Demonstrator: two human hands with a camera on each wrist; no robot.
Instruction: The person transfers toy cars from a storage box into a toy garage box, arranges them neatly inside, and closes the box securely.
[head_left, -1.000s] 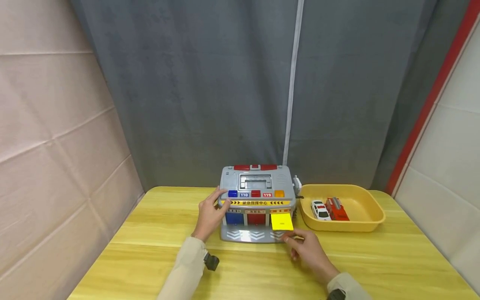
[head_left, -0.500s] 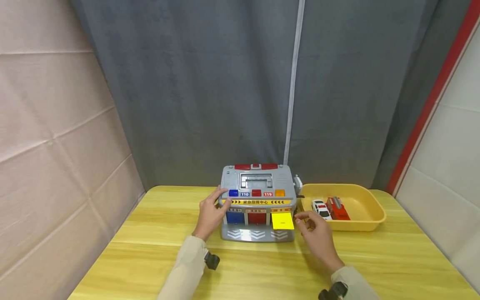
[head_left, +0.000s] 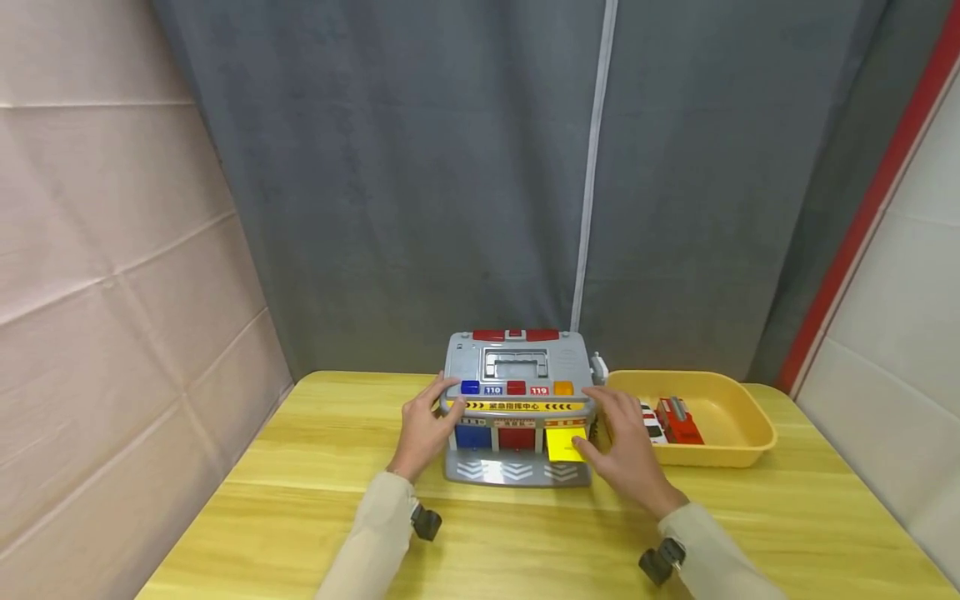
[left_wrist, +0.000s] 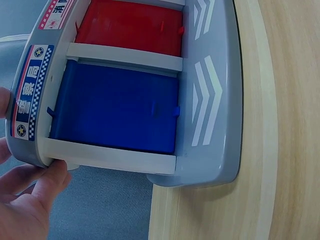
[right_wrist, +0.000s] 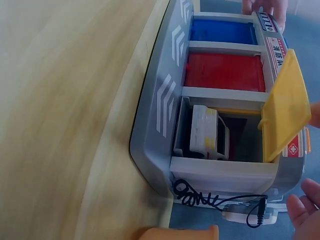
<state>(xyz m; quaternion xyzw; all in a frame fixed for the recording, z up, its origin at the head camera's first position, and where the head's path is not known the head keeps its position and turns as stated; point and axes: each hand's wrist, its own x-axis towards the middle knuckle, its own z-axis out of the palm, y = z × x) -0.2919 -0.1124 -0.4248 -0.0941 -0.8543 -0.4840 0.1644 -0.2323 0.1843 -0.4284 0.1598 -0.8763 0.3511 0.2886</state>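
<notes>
Grey toy station (head_left: 517,406) stands on the tabletop (head_left: 300,483). Blue door (right_wrist: 223,31) and red door (right_wrist: 225,71) are closed; yellow door (right_wrist: 287,102) is raised, exposing white vehicle (right_wrist: 205,132). Yellow tray (head_left: 727,417) sits just beside the station's right end. Left grip (head_left: 422,427) holds the station's left end; right grip (head_left: 630,454) is spread wide at the yellow door.

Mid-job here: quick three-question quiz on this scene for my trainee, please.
1. Which plastic flap of the grey plastic toy station stands raised?
2. True or false: the person's left hand grips the red toy truck.
3. The boxy toy vehicle in the open bay is mainly: A green; B white; C purple.

Key: 1. The yellow plastic flap. 2. False; it holds the station's left side. 3. B.
</notes>
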